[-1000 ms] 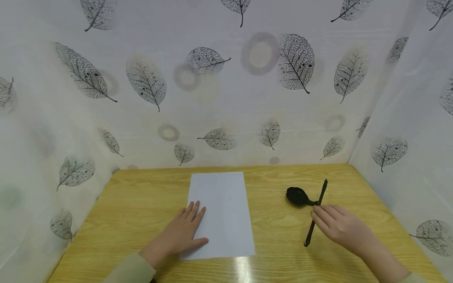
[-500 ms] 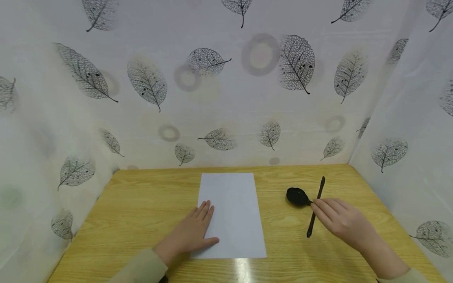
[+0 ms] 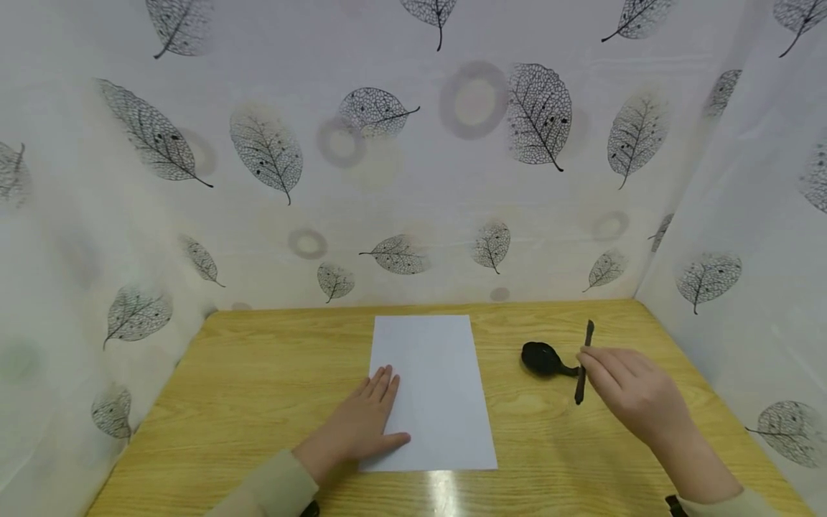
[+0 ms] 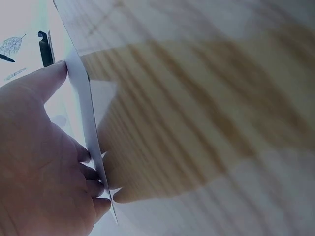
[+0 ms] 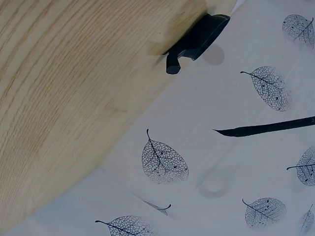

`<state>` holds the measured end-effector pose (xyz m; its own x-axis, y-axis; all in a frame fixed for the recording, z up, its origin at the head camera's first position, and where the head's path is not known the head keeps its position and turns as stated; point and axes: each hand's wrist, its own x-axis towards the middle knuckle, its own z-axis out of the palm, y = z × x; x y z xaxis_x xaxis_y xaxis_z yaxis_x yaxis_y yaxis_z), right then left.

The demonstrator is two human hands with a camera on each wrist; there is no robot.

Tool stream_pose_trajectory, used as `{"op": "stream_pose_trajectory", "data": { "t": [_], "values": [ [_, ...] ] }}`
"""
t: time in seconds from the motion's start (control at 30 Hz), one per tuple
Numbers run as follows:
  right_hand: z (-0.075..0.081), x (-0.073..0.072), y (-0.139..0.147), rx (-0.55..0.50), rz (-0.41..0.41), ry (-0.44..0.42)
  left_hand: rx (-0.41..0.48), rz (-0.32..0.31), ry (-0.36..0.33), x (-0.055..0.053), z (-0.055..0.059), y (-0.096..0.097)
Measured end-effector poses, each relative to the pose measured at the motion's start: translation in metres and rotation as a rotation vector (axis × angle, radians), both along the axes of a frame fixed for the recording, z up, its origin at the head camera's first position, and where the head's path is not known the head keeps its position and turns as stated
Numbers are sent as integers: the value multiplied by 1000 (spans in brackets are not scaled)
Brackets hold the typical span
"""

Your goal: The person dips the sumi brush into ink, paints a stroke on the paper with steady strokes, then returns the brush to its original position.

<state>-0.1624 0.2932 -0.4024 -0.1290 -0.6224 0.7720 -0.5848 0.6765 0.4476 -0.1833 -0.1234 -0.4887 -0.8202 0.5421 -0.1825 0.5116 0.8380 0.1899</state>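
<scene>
A blank white sheet of paper lies mid-table. My left hand rests on its left side, fingers straight and thumb spread over the lower part; in the left wrist view the hand overlaps the sheet's edge. My right hand pinches a slim dark writing brush around its middle, its far end pointing up and away. In the right wrist view, the brush's pointed tip stands out against the curtain; the hand itself is out of sight there. Left of that hand sits a black spoon-shaped dish with a short handle.
Wood-grain table, its back edge meeting a white curtain printed with leaves. More of this cloth closes off both sides. In the right wrist view the dish sits near the table edge.
The sheet has slid to the right under my left hand. My right hand has moved slightly up and right, and the brush looks shorter, with its near end raised.
</scene>
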Motion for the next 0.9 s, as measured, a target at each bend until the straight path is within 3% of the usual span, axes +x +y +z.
{"op": "stream_pose_trajectory", "data": {
  "t": [0.47, 0.9],
  "values": [
    [-5, -10, -2, -215, -52, -22, -29, -9, -13, -2, 0, 14],
    [-22, -12, 0, -446, -186, -242, -52, 2, 3, -1, 2, 20]
  ]
}}
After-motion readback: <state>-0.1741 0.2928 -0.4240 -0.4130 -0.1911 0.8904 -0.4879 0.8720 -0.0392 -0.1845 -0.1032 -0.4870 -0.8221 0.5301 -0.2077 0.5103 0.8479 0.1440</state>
